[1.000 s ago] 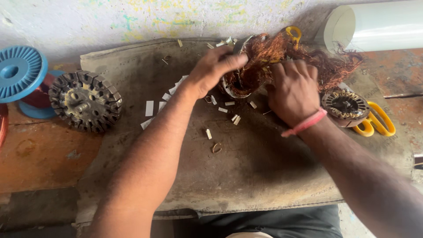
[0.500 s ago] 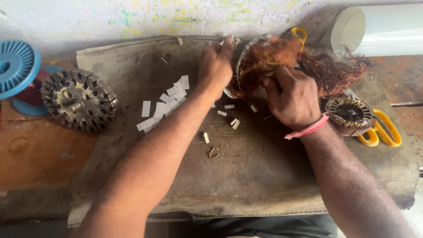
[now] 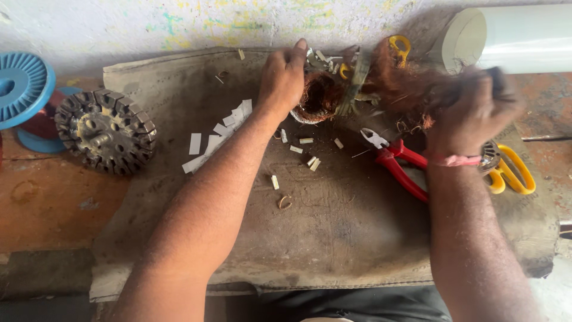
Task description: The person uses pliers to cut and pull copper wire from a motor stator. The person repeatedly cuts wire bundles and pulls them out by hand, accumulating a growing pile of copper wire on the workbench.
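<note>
Head view looks straight down on a worn grey-brown cloth mat (image 3: 333,238) spread over the orange-brown tabletop (image 3: 47,209). At the far middle of the mat sits a round metal stator packed with copper-coloured wire winding (image 3: 319,98). The left hand (image 3: 285,77) presses on its left edge, fingers curled over the rim, holding it down. The right hand (image 3: 473,110) is blurred, raised to the right of the stator, closed around a tangled bunch of copper wire (image 3: 411,86) that stretches from the stator toward it. A pink band (image 3: 456,160) circles that wrist.

Just near of the wire tangle lie red-handled pliers (image 3: 396,161), jaws pointing left toward the stator. Yellow-handled scissors (image 3: 512,173) lie right of the wrist, and another yellow handle (image 3: 399,45) shows at the far side behind the wire. Small white paper strips (image 3: 217,134) are scattered on the mat left of the left forearm, with more bits near the stator.

Far left on the tabletop, a dark slotted round metal rotor core (image 3: 107,131) rests beside a blue plastic spool (image 3: 21,86). A white plastic pipe (image 3: 512,39) lies at the far right.
</note>
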